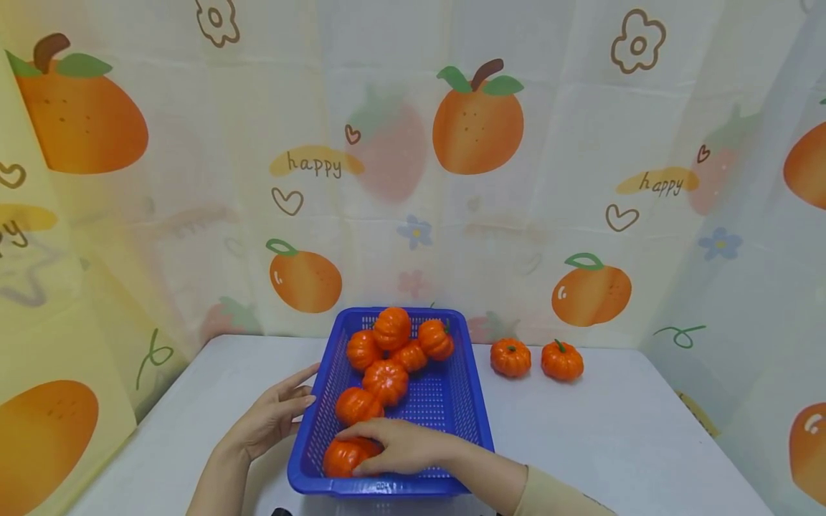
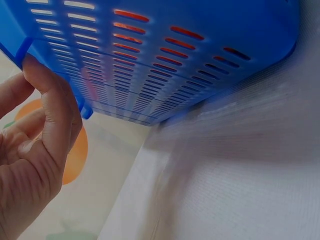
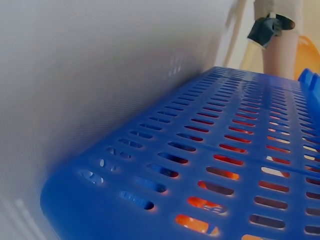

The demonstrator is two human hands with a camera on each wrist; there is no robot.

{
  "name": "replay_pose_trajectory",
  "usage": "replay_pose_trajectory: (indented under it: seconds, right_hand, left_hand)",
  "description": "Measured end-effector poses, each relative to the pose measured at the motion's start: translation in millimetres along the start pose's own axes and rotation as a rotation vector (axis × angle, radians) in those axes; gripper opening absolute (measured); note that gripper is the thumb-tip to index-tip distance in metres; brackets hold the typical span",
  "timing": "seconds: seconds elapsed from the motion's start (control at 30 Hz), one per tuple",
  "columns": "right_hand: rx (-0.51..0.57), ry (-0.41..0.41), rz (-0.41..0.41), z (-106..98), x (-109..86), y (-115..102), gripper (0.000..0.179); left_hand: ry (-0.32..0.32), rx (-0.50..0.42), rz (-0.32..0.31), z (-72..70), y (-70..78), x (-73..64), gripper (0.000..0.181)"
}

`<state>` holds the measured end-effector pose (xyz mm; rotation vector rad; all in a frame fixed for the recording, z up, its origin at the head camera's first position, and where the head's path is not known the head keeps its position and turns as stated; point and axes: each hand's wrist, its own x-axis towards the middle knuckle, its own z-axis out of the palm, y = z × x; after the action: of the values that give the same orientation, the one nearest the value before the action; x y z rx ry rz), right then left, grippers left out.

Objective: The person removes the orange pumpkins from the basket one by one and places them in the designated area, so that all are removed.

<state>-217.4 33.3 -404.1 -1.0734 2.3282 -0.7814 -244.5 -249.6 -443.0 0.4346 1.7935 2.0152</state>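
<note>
Right hand point(image 1: 401, 446) on the nearest pumpkin point(image 1: 343, 459), thumb and fingers bent around its side in the near left corner of the blue basket point(image 1: 413, 486)! Left hand point(image 1: 274, 416) is at the basket's left rim, fingers loosely spread, a fingertip touching the edge. Across the near right side of the basket lies the right forearm point(image 1: 484, 466), covering part of the rim and floor. Six more pumpkins point(image 1: 386, 383) are inside, one just beyond the gripped one, the rest bunched toward the back, one of those partly hidden by its neighbours. Through the slots in the right wrist view, only slivers of orange! A dark object point(image 1: 282, 512) is cut off at the bottom edge, too little to identify. Farther back, two pumpkins point(image 1: 510, 357) sit on the white table point(image 1: 613, 430), right of the basket, before a fruit-printed cloth point(image 1: 400, 43).
</note>
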Motion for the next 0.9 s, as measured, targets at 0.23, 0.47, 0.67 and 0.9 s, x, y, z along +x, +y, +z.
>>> replay_pose_trajectory:
  seconds: [0.23,0.47,0.67,0.9]
  right_hand:
    - [-0.129,0.042,-0.019,-1,-5.9,-4,0.058]
    - [-0.157,0.082,-0.010,-3,-6.2,-7,0.053]
    - [-0.185,0.075,-0.048,-6,-6.9,-3,0.055]
    - [-0.254,0.075,-0.121,-11,-7.2,6,0.056]
  left_hand:
    - [-0.007,-0.004,0.002,0.5,1.0,-0.1,0.070]
    - [-0.018,-0.012,0.010,0.1,1.0,-0.9,0.069]
    - [-0.017,-0.012,0.010,0.0,1.2,-1.0,0.070]
    - [-0.021,-0.012,0.013,0.5,1.3,-0.6,0.070]
